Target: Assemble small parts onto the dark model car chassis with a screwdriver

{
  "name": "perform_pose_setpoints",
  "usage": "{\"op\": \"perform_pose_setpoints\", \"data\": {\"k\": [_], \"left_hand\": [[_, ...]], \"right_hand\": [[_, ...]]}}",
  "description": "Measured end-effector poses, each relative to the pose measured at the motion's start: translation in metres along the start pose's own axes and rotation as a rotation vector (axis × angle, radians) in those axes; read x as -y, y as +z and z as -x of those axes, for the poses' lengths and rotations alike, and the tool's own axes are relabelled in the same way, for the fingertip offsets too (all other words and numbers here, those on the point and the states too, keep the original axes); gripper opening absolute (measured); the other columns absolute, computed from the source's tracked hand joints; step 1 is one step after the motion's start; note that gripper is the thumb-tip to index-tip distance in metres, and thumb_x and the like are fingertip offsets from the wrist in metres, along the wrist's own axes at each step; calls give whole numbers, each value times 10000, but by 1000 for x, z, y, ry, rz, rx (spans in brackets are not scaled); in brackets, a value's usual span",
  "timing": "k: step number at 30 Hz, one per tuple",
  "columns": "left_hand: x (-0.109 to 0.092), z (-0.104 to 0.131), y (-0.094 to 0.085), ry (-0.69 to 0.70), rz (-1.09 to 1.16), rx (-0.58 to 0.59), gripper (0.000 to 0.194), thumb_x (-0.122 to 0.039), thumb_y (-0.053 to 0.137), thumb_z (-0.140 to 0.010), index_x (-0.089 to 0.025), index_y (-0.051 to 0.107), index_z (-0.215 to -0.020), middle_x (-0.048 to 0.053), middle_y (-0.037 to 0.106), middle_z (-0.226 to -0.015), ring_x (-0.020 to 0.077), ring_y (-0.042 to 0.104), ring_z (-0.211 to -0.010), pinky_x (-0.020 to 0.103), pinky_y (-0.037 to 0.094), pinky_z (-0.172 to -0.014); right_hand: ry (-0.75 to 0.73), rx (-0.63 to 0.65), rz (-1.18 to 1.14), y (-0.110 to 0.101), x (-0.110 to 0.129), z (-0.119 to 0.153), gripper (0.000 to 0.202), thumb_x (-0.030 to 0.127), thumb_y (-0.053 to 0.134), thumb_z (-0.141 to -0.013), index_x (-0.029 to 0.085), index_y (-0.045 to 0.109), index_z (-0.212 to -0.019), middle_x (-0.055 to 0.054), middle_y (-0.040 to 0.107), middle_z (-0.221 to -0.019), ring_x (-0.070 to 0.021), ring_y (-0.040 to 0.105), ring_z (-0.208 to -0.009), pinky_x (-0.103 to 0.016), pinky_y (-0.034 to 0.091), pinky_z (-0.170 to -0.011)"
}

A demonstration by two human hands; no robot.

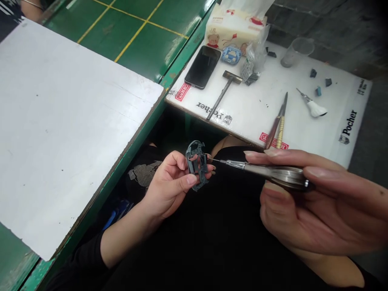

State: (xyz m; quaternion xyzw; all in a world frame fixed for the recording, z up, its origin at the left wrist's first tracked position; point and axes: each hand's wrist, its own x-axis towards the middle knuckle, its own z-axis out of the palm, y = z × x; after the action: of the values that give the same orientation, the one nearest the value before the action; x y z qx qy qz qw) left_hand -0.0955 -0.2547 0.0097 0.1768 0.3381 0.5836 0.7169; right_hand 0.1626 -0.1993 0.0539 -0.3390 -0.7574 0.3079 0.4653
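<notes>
My left hand [169,182] grips a small dark grey-green moulded part [192,165], rounded at its top and with openings through it. The thumb presses its near face and the fingers reach behind it. In my right hand [315,194] is a slim metal-handled tool with a thin needle-like tip [269,171], held between thumb and fingers. Its tip points left and reaches the right side of the part; whether it touches cannot be made out. Both hands are above my dark-clothed lap.
On the white side board [251,105] lie a phone [203,66], a small T-shaped hammer [223,95], tweezers [277,125], a white-handled needle tool [313,106], a clear cup [297,52], a tissue pack [236,26] and dark scraps. A white sheet [75,113] covers the green table [133,28]. Another person's arm shows top left.
</notes>
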Motion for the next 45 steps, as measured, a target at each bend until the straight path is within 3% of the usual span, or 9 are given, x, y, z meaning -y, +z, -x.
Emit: {"op": "perform_pose_setpoints", "data": {"k": [11, 16, 24, 29, 32, 36, 38, 42, 45], "left_hand": [[-2, 4, -1, -47, 37, 21, 515, -208, 1050, -912, -236, 556, -1051, 52, 876, -1292, 291, 900, -1199, 505, 748, -1108], [-2, 5, -1, -45, 52, 38, 473, -181, 1018, -946, -233, 563, -1062, 41, 875, -1295, 265, 896, -1209, 472, 741, -1115], [-2, 6, -2, -43, 21, 46, 470, -200, 1019, -949, -241, 565, -1063, 39, 876, -1315, 286, 889, -1232, 507, 735, -1134], [-1, 5, -5, -4, 9, 65, 425, -180, 1018, -951, -246, 651, -1156, 32, 884, -1307, 257, 895, -1213, 463, 738, -1126], [2, 3, -9, 67, -73, 54, 439, -163, 1005, -962, -266, 709, -1269, 38, 885, -1318, 252, 890, -1222, 441, 729, -1126], [7, 3, -18, 113, -180, 43, 512, -162, 1006, -956, -282, 756, -1387, 77, 884, -1369, 274, 881, -1246, 454, 710, -1160], [8, 3, -20, 121, -209, 34, 542, -168, 1007, -954, -282, 769, -1428, 98, 875, -1412, 298, 873, -1282, 477, 702, -1183], [7, 4, -22, 142, -233, 23, 558, -156, 994, -966, -286, 800, -1472, 109, 865, -1456, 311, 861, -1328, 469, 692, -1203], [9, 4, -23, 150, -244, 61, 577, -127, 983, -971, -301, 815, -1495, 95, 878, -1435, 285, 863, -1323, 425, 687, -1200]], "right_hand": [[-181, -40, -21, 19, -2, -12, 815, -8, 881, -942, 325, 722, -1669, -88, 849, -1449, -402, 894, -1176, -569, 844, -915], [-113, -18, 17, 17, 0, -9, 755, 61, 868, -1013, 376, 695, -1677, -99, 848, -1438, -435, 885, -1196, -648, 822, -975], [-64, -27, 50, 17, -4, -7, 672, 163, 863, -1026, 475, 724, -1605, -62, 861, -1377, -435, 884, -1166, -642, 838, -898], [-204, 58, 30, 10, 1, -17, 831, 0, 886, -947, 333, 696, -1684, -61, 833, -1492, -356, 885, -1218, -516, 828, -964], [-124, 93, 135, 9, 3, -17, 562, 176, 951, -1025, 246, 771, -1552, -92, 872, -1383, -322, 899, -1111, -440, 789, -876], [26, -1, 418, 15, 2, -14, 267, 495, 869, -1143, 241, 814, -1201, -27, 850, -963, -189, 764, -672, -340, 583, -561], [34, 55, 404, 20, -2, -15, 232, 477, 796, -1187, 246, 785, -1172, -15, 806, -926, -176, 736, -684, -323, 588, -593], [18, 133, 200, 25, -7, -20, 336, 274, 844, -1102, 248, 714, -1411, -109, 776, -1292, -271, 806, -1045, -398, 711, -842], [-29, 133, 116, 26, -3, -20, 361, 112, 789, -1070, 272, 711, -1384, -89, 783, -1259, -283, 810, -1101, -437, 718, -911]]}}
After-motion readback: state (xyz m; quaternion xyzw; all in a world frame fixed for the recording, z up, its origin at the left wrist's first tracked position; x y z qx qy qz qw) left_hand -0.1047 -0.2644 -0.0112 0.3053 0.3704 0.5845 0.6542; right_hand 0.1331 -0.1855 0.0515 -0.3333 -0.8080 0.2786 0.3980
